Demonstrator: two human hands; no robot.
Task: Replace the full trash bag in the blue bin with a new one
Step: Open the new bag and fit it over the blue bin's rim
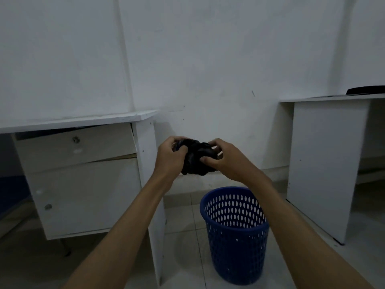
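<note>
A blue perforated bin [235,236] stands on the tiled floor between two white desks, with no bag visible in it. Above and behind it I hold a crumpled black trash bag [195,158] in both hands. My left hand [169,157] grips its left side with curled fingers. My right hand [224,158] pinches its right side, thumb on the front. The bag is bunched up, a small wad of dark plastic between the hands.
A white desk with drawers [79,163] stands at the left, its side panel close to the bin. Another white desk [325,163] stands at the right with a dark object [366,90] on top. A white wall lies behind.
</note>
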